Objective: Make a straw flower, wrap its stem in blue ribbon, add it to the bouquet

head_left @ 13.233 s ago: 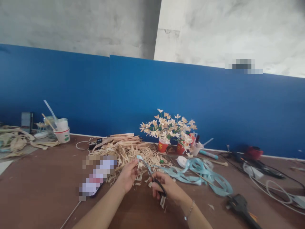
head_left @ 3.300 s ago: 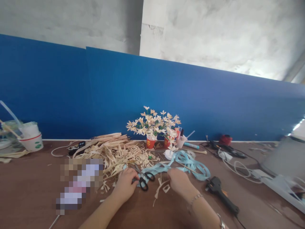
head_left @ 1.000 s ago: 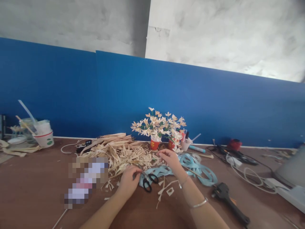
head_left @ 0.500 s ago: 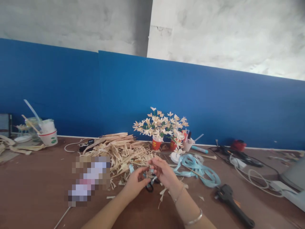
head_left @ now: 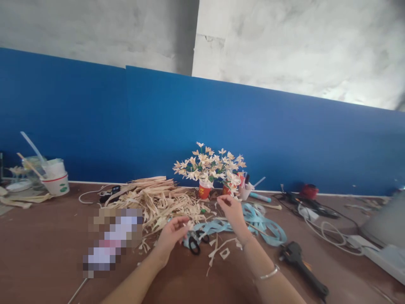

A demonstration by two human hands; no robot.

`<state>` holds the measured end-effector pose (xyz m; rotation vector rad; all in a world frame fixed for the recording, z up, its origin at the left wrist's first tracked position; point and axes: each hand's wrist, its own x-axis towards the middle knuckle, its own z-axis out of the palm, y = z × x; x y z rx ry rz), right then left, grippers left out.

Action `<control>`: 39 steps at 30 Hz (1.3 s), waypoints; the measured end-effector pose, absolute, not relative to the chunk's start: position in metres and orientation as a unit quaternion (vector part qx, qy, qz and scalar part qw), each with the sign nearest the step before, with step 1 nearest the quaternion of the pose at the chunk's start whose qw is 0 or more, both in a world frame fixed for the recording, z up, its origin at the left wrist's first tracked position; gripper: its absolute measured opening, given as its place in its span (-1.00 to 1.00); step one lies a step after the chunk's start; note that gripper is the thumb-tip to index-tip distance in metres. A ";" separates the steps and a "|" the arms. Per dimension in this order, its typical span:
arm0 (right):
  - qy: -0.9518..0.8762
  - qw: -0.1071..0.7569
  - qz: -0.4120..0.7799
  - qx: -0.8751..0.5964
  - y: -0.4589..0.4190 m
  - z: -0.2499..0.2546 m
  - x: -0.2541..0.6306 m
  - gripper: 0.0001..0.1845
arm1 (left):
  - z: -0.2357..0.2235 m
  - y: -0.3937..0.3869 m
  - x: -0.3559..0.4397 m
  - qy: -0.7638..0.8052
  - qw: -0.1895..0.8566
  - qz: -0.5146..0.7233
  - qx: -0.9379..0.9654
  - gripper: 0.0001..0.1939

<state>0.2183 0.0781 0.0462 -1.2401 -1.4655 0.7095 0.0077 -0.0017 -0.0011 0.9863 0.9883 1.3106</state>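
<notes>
Straw-coloured strips (head_left: 158, 196) lay heaped beyond our left hand (head_left: 171, 238), which pinched a small whitish piece (head_left: 190, 225) near black-handled scissors (head_left: 198, 250); our right hand (head_left: 233, 212) hung by blue ribbon (head_left: 218, 226), fingertips close, whether meeting or gripping anything we could not tell.

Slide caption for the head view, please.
Left hand pinching a small pale piece, right hand apart; scissors, light-blue ribbon, pale strips nearby; flowers in red cups behind.

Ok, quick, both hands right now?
Left hand: closed on a small pale piece, too blurred to identify.
Right hand: fingertips closed in a pinch; can't tell whether anything is between them.
</notes>
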 end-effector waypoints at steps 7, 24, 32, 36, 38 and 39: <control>-0.705 0.417 0.239 -0.521 0.078 0.034 0.218 -0.84 | 0.013 -0.004 -0.014 0.276 0.678 0.627 0.267 -0.63; -0.701 0.014 0.079 -0.709 0.046 0.035 0.258 -0.80 | 0.005 -0.002 -0.003 0.326 0.700 0.592 0.231 -0.88; -0.701 -0.027 0.114 -0.704 0.050 0.034 0.255 -0.68 | 0.003 -0.002 -0.004 0.331 0.705 0.580 0.240 -0.90; -0.724 -0.058 0.225 -0.650 0.049 0.047 0.270 -0.93 | 0.005 -0.003 -0.004 0.344 0.704 0.562 0.265 -0.85; -0.731 -0.064 0.285 -0.616 0.048 0.054 0.277 -0.96 | 0.005 -0.005 -0.003 0.354 0.701 0.555 0.276 -0.83; -0.734 -0.060 0.310 -0.601 0.048 0.056 0.280 -0.95 | 0.006 -0.005 -0.003 0.356 0.698 0.555 0.279 -0.83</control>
